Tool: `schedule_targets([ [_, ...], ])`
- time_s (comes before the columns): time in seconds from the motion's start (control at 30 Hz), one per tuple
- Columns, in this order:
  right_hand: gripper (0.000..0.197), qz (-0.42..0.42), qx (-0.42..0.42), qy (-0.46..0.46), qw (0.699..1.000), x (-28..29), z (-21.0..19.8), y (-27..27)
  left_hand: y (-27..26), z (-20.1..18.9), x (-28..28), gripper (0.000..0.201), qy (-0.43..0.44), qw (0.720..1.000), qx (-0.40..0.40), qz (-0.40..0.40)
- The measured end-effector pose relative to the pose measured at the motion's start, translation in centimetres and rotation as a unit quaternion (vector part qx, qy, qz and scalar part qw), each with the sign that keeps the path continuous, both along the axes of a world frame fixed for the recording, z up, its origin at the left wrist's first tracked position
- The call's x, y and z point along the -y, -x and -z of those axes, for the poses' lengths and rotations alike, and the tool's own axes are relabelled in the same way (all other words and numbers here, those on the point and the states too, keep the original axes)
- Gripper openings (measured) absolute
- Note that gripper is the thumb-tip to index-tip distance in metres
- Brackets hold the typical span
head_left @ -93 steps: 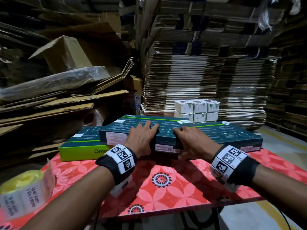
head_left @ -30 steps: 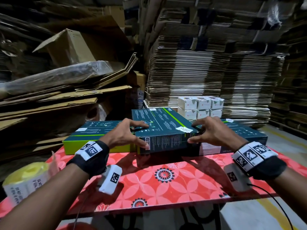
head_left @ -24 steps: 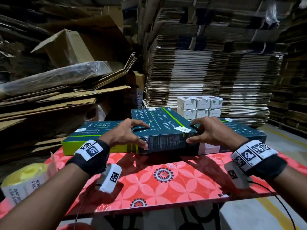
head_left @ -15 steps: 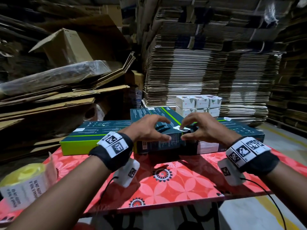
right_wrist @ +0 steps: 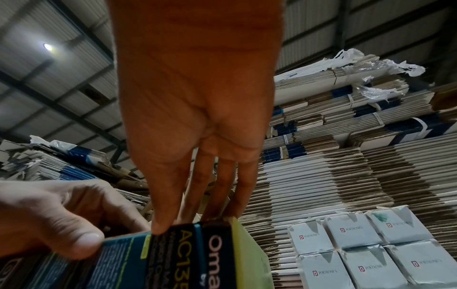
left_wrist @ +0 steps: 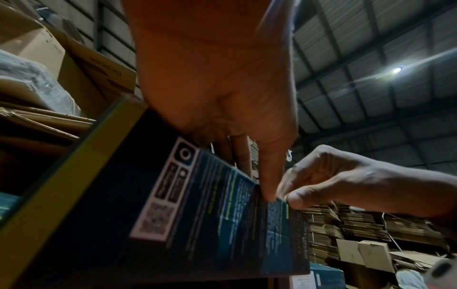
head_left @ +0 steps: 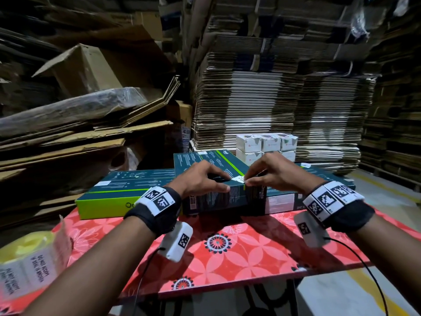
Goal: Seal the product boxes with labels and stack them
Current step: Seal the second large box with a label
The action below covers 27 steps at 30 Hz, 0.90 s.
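On the red floral tabletop (head_left: 239, 254), my left hand (head_left: 200, 179) grips the dark teal "Oma…" carton (head_left: 218, 197) while my right hand's (head_left: 271, 172) fingers pinch its white seal label (head_left: 238, 179); white "PORTRONICS" boxes (head_left: 266, 145) stand behind it.

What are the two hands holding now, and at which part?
Both hold the top dark box at its near end edge: the left hand grips left of the white label, and the right hand pinches at the label.

Label roll (head_left: 29, 267) cut by frame edge
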State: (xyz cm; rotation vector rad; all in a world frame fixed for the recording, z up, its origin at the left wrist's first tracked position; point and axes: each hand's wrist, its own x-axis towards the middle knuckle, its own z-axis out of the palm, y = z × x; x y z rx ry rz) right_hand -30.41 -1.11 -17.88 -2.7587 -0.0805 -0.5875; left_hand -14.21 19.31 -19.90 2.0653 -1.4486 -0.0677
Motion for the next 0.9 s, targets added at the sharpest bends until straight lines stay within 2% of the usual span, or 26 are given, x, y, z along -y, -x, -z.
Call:
schedule_targets([
  [0.17, 0.008, 0.001, 0.011, 0.015, 1.0, -0.1, -0.5, -0.4, -0.2, 0.1, 0.0, 0.044, 0.007, 1.0, -0.023, 0.005],
  [0.3, 0.013, 0.027, 0.024, 0.019, 0.999, 0.0, -0.3, -1.0, -0.2, 0.1, 0.0, 0.042, 0.004, 1.0, -0.028, 0.002],
  [0.43, 0.006, 0.057, 0.045, 0.047, 0.996, -0.3, 0.3, -1.7, 0.0, 0.0, 0.0, 0.041, 0.008, 0.999, -0.034, 0.002],
  [0.5, 0.001, 0.047, 0.047, 0.053, 0.996, -0.7, 0.3, -1.7, 0.1, 0.0, 0.0, 0.041, 0.008, 0.999, -0.035, 0.002],
  [0.63, 0.016, 0.005, 0.014, 0.053, 0.998, -0.9, 0.1, -1.6, 0.1, 0.0, 0.0, 0.04, 0.01, 0.999, -0.042, 0.002],
  [0.9, 0.021, -0.015, -0.015, 0.036, 0.999, 0.1, 0.3, -2.2, 0.1, 0.1, 0.0, 0.041, 0.016, 0.998, -0.058, 0.004],
])
